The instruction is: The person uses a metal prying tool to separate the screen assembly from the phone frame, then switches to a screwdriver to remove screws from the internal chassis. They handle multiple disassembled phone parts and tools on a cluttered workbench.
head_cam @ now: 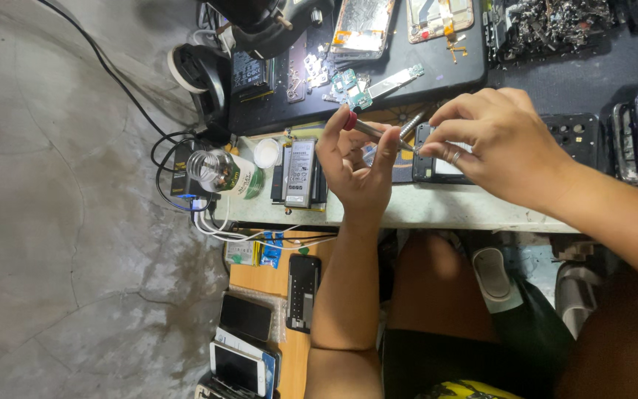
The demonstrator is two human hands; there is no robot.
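A clear glass bottle with a green label [224, 172] lies on its side at the edge of the pale worktable [437, 210]; its neck end shows clear, and the contents cannot be determined. Just beside it sits a small round white cap [266, 153]. A black tray [548, 26] at the far side of the bench holds a heap of small metal parts.

A flat rectangular phone battery with a grey and black label [300, 172] lies on the table next to the cap. Further back, a green circuit board [356, 85] rests on a dark mat [437, 66]. On a lower wooden shelf [293, 347], several dark-screened phones [245, 318] are stacked, with a small blue and white packet [271, 251] near them.

The left hand [356, 166] is partly closed: thumb and fingertips pinch a slim metal screwdriver with a red end cap [369, 129], held above the table. The right hand [492, 140], wearing a ring, is curled, its fingertips pressing on a dark opened phone body [433, 166] lying on the worktable. The screwdriver tip points toward that phone body, close to the fingertips of the right hand.
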